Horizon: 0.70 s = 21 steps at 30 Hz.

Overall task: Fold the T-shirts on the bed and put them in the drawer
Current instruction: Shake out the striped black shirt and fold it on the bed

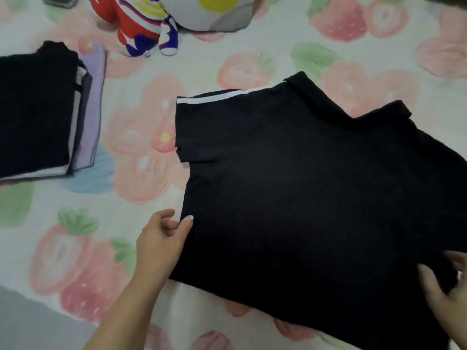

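Bed sheet [141, 127]: soft cotton-looking cloth, pink strawberry print with green leaves. 1 black T-shirt [303, 185] spread flat centre-right, matte knit, 1 white stripe [214, 98] along the shoulder. 1 folded stack [35, 114] at far left, rectangular, 4 layers showing: black, white, grey, lavender. 2 plush toys at the top: red-white-blue figure [136, 24], rounded white-yellow cushion [202, 13]. Left hand [159, 243] pinches the shirt's left edge, narrow. Right hand [444, 289] on the lower right side of the shirt, blurred, grip can't tell.
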Each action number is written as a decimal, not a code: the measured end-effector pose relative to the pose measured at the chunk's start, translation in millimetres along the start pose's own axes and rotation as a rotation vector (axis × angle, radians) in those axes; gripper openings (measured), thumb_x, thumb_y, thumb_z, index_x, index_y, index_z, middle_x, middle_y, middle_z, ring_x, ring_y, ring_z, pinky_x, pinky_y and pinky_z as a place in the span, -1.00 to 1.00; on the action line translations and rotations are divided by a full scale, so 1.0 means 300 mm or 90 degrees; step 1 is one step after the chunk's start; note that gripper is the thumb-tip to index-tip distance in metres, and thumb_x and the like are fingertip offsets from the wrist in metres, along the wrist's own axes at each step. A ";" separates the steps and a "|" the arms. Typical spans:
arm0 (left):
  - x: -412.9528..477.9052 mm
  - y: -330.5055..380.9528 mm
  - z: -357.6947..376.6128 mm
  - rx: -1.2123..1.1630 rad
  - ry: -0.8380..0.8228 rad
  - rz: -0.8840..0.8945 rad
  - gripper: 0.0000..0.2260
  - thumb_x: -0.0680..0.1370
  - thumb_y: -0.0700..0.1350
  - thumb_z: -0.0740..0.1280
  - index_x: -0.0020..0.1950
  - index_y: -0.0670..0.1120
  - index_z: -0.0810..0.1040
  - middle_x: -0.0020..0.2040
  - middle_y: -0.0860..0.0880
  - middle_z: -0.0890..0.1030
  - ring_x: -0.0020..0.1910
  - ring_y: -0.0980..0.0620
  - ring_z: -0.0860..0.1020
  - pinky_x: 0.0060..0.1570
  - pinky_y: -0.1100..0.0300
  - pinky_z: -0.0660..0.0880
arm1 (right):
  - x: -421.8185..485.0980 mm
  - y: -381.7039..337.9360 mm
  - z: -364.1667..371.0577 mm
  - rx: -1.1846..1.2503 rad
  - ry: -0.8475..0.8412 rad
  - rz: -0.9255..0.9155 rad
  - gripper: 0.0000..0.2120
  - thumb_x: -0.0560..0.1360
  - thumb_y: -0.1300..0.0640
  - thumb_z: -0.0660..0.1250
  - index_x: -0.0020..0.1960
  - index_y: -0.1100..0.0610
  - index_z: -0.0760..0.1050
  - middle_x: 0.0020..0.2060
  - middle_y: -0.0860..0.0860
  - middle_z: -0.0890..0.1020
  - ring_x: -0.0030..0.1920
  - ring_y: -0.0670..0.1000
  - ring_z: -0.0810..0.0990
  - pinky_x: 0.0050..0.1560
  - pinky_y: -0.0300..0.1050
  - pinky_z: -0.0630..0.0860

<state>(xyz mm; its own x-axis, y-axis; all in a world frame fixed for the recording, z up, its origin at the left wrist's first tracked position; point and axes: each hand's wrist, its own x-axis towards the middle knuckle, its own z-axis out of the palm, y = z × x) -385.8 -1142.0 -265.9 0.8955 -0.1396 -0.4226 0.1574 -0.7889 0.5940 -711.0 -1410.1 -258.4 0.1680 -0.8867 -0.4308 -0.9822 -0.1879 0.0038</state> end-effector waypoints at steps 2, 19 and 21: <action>0.019 0.039 0.046 -0.022 0.048 -0.003 -0.63 0.44 0.03 0.41 0.18 -0.11 0.50 -0.21 0.07 0.54 -0.18 0.06 0.51 -0.07 0.20 0.35 | 0.013 -0.292 -0.095 0.041 0.095 -0.141 -0.65 0.38 -0.08 0.34 0.09 0.08 0.48 -0.02 0.19 0.57 0.03 0.27 0.51 0.08 0.19 0.49; -0.044 0.059 0.092 -0.094 0.111 0.026 -0.87 0.47 -0.08 0.39 -0.03 -0.07 0.57 -0.21 0.05 0.58 -0.23 0.02 0.53 -0.25 0.18 0.35 | 0.200 -1.507 -0.208 -0.127 -0.116 -0.890 -0.70 0.42 0.14 0.42 0.10 0.16 0.46 -0.04 0.10 0.52 -0.06 0.07 0.45 -0.10 -0.23 0.28; -0.090 0.082 0.067 -0.019 0.117 0.165 -0.91 0.47 -0.13 0.38 -0.05 -0.11 0.58 -0.26 0.01 0.58 -0.36 -0.04 0.54 -0.38 0.23 0.34 | 0.236 -1.411 -0.330 -0.081 -0.127 -0.923 -0.78 0.34 0.36 0.41 -0.11 0.13 0.47 -0.21 0.06 0.55 -0.26 0.00 0.46 -0.27 -0.34 0.31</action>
<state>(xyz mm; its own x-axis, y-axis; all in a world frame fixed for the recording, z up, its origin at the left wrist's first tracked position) -414.6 -1169.8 -253.6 0.9673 -0.2211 -0.1244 -0.0768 -0.7225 0.6871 -275.0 -1435.2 -201.2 0.9544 0.1754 -0.2416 0.0470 -0.8874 -0.4585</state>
